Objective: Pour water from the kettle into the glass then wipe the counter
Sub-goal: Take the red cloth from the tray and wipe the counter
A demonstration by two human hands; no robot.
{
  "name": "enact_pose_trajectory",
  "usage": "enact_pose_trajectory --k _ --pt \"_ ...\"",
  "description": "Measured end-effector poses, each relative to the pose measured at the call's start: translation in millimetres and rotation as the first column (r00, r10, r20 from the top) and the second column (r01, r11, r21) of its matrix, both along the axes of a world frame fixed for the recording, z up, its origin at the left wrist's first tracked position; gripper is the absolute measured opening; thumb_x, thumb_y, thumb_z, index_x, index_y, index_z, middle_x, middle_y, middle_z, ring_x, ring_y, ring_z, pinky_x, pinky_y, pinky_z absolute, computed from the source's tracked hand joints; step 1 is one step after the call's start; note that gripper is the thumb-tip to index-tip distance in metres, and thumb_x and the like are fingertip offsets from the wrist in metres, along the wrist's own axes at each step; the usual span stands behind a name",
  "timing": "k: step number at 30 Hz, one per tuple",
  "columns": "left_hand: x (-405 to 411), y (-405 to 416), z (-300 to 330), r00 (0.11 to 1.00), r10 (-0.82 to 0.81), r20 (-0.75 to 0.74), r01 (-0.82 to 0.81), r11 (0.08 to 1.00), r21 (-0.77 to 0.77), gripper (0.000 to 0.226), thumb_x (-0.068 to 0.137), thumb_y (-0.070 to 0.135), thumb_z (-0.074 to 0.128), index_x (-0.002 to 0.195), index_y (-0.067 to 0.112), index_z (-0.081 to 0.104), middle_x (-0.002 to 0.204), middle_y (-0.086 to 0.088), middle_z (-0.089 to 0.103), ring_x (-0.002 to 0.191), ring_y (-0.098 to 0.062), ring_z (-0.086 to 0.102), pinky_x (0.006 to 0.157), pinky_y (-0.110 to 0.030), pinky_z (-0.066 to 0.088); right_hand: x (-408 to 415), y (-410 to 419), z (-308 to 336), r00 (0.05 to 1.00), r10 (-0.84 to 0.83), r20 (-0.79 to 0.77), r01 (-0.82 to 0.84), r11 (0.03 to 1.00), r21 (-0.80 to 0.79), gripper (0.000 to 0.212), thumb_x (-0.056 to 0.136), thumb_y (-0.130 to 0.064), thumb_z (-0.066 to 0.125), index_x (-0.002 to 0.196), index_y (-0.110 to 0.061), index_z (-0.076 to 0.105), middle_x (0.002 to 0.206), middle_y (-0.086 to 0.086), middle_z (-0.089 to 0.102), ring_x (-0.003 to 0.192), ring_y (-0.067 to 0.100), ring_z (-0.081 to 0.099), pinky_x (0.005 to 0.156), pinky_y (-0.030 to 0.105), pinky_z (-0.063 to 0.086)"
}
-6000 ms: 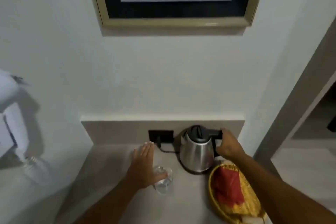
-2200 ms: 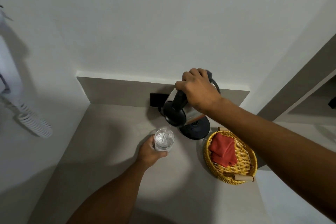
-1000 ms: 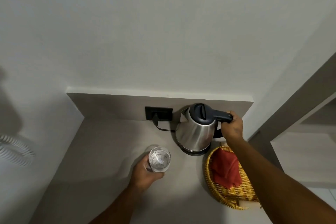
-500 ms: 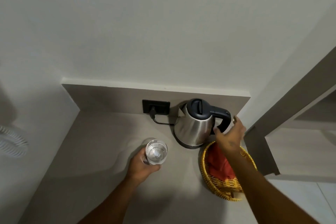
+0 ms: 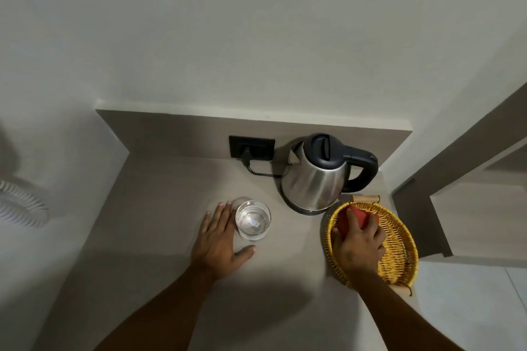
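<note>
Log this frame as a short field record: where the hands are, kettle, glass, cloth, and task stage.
left hand: open, flat on the grey counter, beside the glass, not gripping it
right hand: in the yellow woven basket, closing on the red cloth
stainless steel kettle: upright on its base, released, cord plugged into the black wall socket
clear drinking glass: upright on the counter, holds water
stage: pouring done, wiping not yet begun

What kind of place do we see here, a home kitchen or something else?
Probably a hotel-room drinks corner: a small grey counter holds only a steel electric kettle, a clear glass and a yellow woven basket; a white coiled cord hangs on the wall.
</note>
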State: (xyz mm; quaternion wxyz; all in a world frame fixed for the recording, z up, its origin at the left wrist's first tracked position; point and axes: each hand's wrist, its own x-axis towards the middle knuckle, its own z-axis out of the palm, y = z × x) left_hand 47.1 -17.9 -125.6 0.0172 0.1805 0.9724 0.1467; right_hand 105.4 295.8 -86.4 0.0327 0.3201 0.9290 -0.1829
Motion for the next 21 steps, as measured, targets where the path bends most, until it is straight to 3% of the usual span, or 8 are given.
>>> enact_pose_trajectory --k 4,7,10,13,15,17,21 --pt "-3 -1 -1 1.0 -0.004 0.0 0.004 1.0 -0.015 0.12 0.076 0.089 0.044 0.163 0.011 0.017 0.172 -0.008 0.024 0.162 -0.025 0.016 0.128 -0.044 0.004 -6 7 10 0.999 -0.031 -0.018 0.03 0.997 -0.07 0.068 0.081 -0.023 0.069 0.138 -0.035 0.035 0.148 0.013 0.025 0.132 0.046 0.02 0.103 0.066 0.029" --pt "-7 1 6 0.994 0.037 0.1 -0.045 0.996 0.08 0.131 0.06 0.09 0.062 0.162 0.02 0.021 0.171 -0.001 0.028 0.162 -0.021 0.015 0.13 -0.042 0.003 -8 2 23 0.974 -0.142 -0.174 0.108 0.975 -0.194 0.059 0.083 -0.012 0.067 0.133 -0.034 0.044 0.145 0.011 0.03 0.129 0.041 0.024 0.102 0.06 0.032" --pt "-15 10 22 0.975 0.074 0.207 -0.148 0.918 0.368 0.115 0.045 0.073 0.085 0.147 0.037 0.047 0.153 0.016 0.05 0.153 -0.015 0.035 0.125 -0.047 0.02 1 -27 34 0.901 -0.039 -0.432 -0.024 0.99 -0.138 0.047 0.084 -0.011 0.062 0.126 -0.031 0.052 0.136 0.0 0.039 0.122 0.027 0.036 0.098 0.045 0.038" --pt "-19 21 33 0.99 0.064 0.126 -0.121 0.843 0.525 0.087 0.043 0.057 0.092 0.123 0.037 0.064 0.128 0.02 0.067 0.128 -0.012 0.061 0.113 -0.048 0.043 9 -56 32 0.917 -0.082 -0.39 -0.023 0.966 -0.257 0.054 0.086 -0.014 0.064 0.133 -0.034 0.046 0.141 -0.003 0.03 0.122 0.016 0.026 0.103 0.042 0.034" --pt "-22 24 37 0.992 0.055 0.116 -0.113 0.804 0.583 0.077 0.045 0.049 0.097 0.115 0.034 0.068 0.117 0.015 0.073 0.111 -0.008 0.07 0.099 -0.05 0.053 6 -65 35 0.926 -0.088 -0.368 -0.019 0.96 -0.278 0.064 0.083 -0.011 0.07 0.135 -0.036 0.043 0.148 0.0 0.02 0.13 0.021 0.017 0.106 0.043 0.028" --pt "-24 22 38 0.993 0.046 0.107 -0.103 0.783 0.613 0.075 0.046 0.047 0.099 0.113 0.033 0.069 0.112 0.013 0.075 0.104 -0.008 0.073 0.09 -0.042 0.059 3 -69 38 0.916 0.033 -0.4 -0.122 0.972 -0.2 0.069 0.079 -0.005 0.074 0.134 -0.034 0.045 0.149 0.001 0.018 0.134 0.029 0.017 0.106 0.048 0.03" --pt "-26 4 39 0.989 0.04 0.145 -0.122 0.769 0.627 0.072 0.051 0.042 0.099 0.116 0.031 0.07 0.113 0.012 0.077 0.104 -0.013 0.075 0.086 -0.039 0.062 14 -93 30 0.879 0.203 -0.432 -0.315 0.926 -0.206 0.061 0.081 -0.009 0.069 0.135 -0.029 0.048 0.15 0.006 0.027 0.136 0.029 0.024 0.11 0.051 0.032"
